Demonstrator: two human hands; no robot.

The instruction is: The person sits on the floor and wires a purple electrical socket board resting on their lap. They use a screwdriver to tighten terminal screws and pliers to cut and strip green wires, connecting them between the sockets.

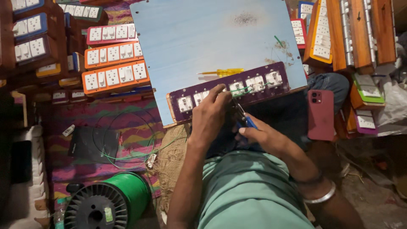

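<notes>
Head view: the left hand (pixel 208 113) rests its fingers on the purple switch board (pixel 231 91), pinching a thin green wire (pixel 241 89) there; the board lies at the near edge of the pale blue surface (pixel 190 38); the right hand (pixel 258 135) is closed around blue-handled pliers (pixel 245 117) — their tip just below the board; a yellow screwdriver (pixel 222 72) lies just beyond; a green wire spool (pixel 112 203) sits on the floor, lower left.

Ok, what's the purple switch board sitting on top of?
The purple switch board rests on the near edge of a pale blue board, beside a yellow screwdriver. The left hand covers part of its front; whatever supports the blue board underneath is hidden.
</notes>
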